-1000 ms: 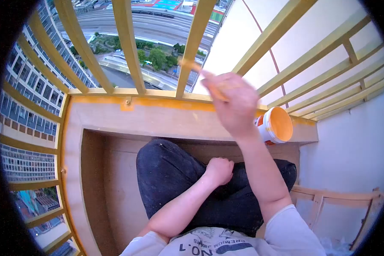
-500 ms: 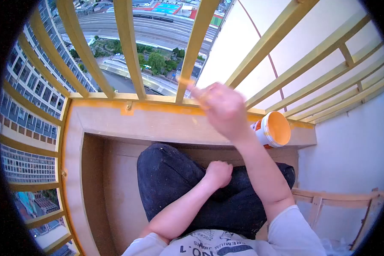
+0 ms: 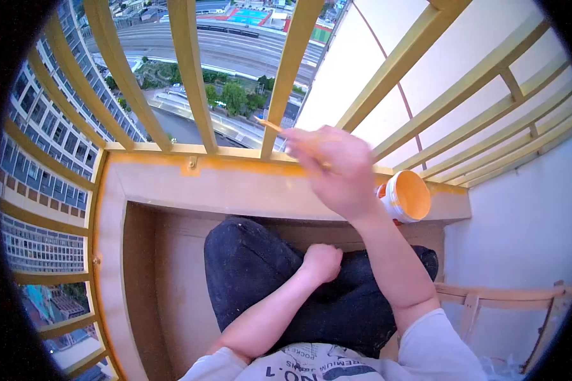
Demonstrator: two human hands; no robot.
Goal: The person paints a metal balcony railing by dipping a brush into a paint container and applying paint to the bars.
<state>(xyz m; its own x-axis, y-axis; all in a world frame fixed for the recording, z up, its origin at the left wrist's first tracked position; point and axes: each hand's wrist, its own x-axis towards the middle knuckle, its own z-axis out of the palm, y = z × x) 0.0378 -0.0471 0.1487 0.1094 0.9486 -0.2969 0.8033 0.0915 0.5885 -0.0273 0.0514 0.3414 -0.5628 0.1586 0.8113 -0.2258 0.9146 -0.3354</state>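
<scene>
My right hand [image 3: 337, 166], slightly blurred, is closed around a thin brush [image 3: 270, 124] with an orange tip. The tip is at the lower part of a yellow railing bar [image 3: 285, 70]; whether it touches the bar I cannot tell. Just right of my right wrist, a white bucket [image 3: 394, 202] with orange paint inside sits tilted on the ledge [image 3: 267, 190]. My left hand [image 3: 323, 263] rests on my lap with its fingers curled; what they hold, if anything, is hidden.
Yellow bars run across the front and down the left side [image 3: 47, 278], with buildings and roads far below. Orange paint [image 3: 235, 163] lines the ledge by the railing. A white wall [image 3: 508, 209] and a wooden frame [image 3: 502, 293] stand at the right.
My right hand has moved left and down with the brush, whose tip is now lower along the bar. My left hand stays on my lap. The view has shifted slightly.
</scene>
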